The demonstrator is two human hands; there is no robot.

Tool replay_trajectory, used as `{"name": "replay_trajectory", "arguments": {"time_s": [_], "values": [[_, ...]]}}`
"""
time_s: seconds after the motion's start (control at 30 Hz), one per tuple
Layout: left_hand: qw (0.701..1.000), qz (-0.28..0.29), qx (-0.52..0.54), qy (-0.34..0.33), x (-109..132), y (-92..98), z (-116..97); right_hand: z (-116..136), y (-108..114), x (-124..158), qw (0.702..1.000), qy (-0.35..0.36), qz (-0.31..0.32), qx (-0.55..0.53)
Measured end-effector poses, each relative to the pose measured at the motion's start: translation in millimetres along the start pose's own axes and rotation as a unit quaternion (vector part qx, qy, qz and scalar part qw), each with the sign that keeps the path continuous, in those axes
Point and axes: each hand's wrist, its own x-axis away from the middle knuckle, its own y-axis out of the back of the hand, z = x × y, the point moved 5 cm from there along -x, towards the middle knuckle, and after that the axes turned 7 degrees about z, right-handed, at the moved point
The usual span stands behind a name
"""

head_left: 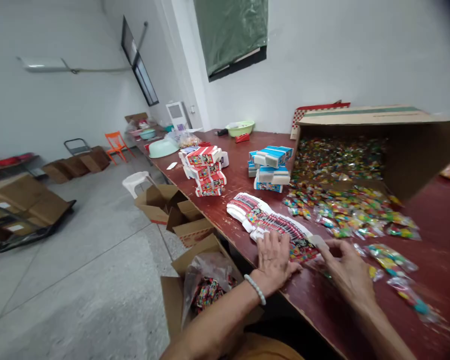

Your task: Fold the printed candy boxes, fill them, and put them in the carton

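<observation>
Head view: pressing a spread left hand (273, 262) onto a fanned stack of red-and-white printed card strips (273, 225) near the front edge of a dark-red wooden table (315, 312), while curling the right hand (347, 272) at the stack's end, any pinch unclear.

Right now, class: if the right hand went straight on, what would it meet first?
The right hand would likely meet the fanned strip of printed packets first, at its near end; depth is unclear.

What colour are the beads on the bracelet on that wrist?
The beaded bracelet is white, and it shows best in the head view.
</observation>
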Motion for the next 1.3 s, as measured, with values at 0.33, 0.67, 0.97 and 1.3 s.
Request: {"name": "replay_trajectory", "arguments": {"time_s": [0.33,0.67,0.97,1.3], "values": [[0.631,0.385,0.670,-0.062,31.6,41.4,-22.7,74.2,32.3,37.8,0.900,0.073,0.187,-0.387],[0.535,0.355,0.766,-0.031,43.1,27.5,-36.5,92.8,39.0,52.8,0.874,0.091,0.203,-0.432],[0.554,0.414,0.721,-0.052,46.1,36.2,-35.8,92.3,30.5,71.7,0.920,0.157,0.133,-0.333],[0.752,0.371,0.541,-0.059,44.7,43.0,-18.8,114.0,48.1,82.7,0.929,0.347,0.124,-0.015]]}}
